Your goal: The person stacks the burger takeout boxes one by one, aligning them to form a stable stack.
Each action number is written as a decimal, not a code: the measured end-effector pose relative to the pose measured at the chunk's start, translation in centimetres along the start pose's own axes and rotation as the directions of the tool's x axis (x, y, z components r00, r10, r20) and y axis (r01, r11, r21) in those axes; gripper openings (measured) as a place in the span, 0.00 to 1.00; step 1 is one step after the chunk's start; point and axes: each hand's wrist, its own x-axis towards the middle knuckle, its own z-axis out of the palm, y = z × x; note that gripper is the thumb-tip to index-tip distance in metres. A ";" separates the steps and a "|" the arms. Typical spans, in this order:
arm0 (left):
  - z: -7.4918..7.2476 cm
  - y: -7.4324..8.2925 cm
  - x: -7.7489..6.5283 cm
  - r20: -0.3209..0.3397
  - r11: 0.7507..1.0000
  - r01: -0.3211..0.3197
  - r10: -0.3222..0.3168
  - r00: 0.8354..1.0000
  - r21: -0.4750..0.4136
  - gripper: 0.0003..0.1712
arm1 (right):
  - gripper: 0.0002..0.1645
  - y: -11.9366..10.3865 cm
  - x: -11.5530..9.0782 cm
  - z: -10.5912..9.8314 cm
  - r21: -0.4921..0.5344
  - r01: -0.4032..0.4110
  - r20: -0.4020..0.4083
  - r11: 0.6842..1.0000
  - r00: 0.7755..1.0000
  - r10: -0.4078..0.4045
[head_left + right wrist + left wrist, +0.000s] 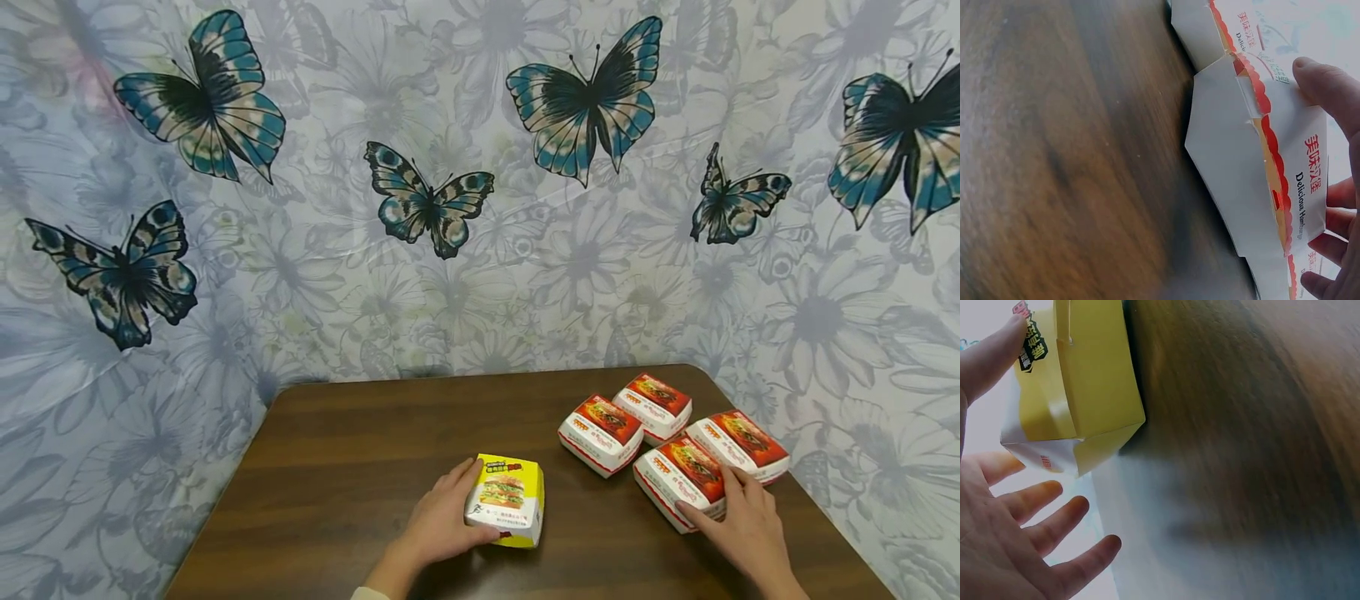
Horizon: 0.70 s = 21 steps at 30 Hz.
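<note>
In the head view a yellow and white burger box [504, 492] sits on the table, a burger pictured on its lid. My left hand [442, 521] holds it from the left, thumb at the front and index finger by the back corner. The left wrist view has the thumb on the yellow box [1100, 369] and the other fingers spread past its end. At the right, my right hand [750, 525] grips the near red and white burger box [678, 479] by its right end. The right wrist view gives that box's white side [1229, 150], with thumb and fingers around it.
More red and white boxes crowd around the gripped one: one at the left [600, 433], one at the back [654, 406] and one at the right [742, 446]. The brown wooden table [337, 467] ends at a wall covering [322, 275] printed with butterflies.
</note>
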 end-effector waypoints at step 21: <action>-0.5 -1.1 -0.7 -0.114 0.989 0.141 -0.134 0.984 0.050 0.63 | 0.63 0.0 0.0 -0.5 0.115 0.057 0.119 0.992 0.990 -0.070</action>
